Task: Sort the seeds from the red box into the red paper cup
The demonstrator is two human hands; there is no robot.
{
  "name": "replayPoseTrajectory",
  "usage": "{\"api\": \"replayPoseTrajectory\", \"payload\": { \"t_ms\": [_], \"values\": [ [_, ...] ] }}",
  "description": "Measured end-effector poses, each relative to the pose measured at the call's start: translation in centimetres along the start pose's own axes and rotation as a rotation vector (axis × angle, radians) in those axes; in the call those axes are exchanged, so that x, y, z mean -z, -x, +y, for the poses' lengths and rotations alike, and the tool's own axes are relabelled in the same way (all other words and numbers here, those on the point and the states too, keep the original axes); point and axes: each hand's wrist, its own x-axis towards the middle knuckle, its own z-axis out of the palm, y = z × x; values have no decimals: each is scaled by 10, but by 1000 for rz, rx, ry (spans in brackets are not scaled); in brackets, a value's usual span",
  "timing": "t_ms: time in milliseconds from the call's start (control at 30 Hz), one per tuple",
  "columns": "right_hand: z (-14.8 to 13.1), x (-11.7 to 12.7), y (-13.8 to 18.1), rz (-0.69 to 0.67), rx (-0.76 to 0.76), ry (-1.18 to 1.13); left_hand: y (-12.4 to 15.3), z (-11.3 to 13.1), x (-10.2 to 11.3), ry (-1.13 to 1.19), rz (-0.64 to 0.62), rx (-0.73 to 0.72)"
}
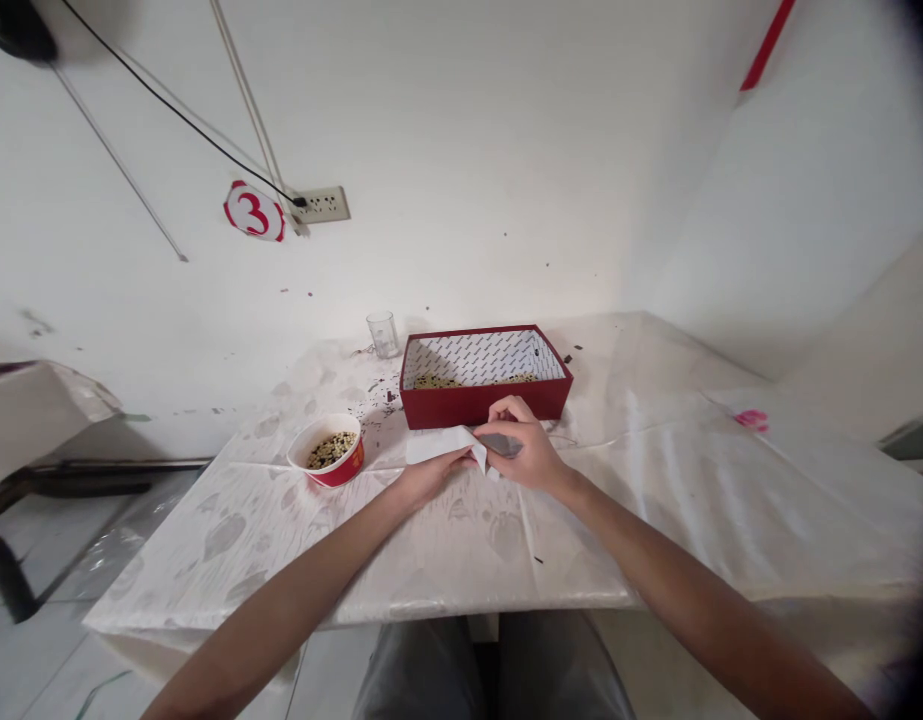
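My left hand [435, 475] grips a folded piece of white paper [438, 443] from below, above the front of the table. At the paper's right end, my right hand [532, 450] closes its thumb and fingers on the paper's edge. A greyish patch shows between those fingers; I cannot make out what it is. Just behind both hands stands a dark red box [461, 406] with a patterned white lining. Small pale and dark grains [435, 382] lie on its floor. To the left, a red and white paper bowl [348, 466] contains mixed yellowish and black grains [332, 450].
A clear glass [383, 335] is at the back, left of the box. Dark scraps [390, 396] are scattered between bowl and box. A pale patterned tablecloth [281, 560] covers the table, which meets the wall behind. A socket [324, 205] with a black cable is on the wall.
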Motion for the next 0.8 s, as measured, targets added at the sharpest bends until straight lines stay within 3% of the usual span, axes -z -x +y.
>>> {"api": "replayPoseTrajectory", "payload": {
  "t_ms": [167, 267, 367, 567, 800],
  "values": [
    [2, 1, 0, 11, -13, 22, 1, 2, 5, -229, 83, -82],
    [4, -2, 2, 29, -16, 48, 4, 6, 6, -467, 74, -126],
    [6, -4, 3, 36, -23, 66, 7, 9, 3, -553, 51, -154],
    [5, -4, 1, 41, -47, 34, 3, 5, 1, -194, 70, -131],
    [2, -3, 1, 27, -68, -43, -2, 1, 6, 158, -40, 115]
  ]
}}
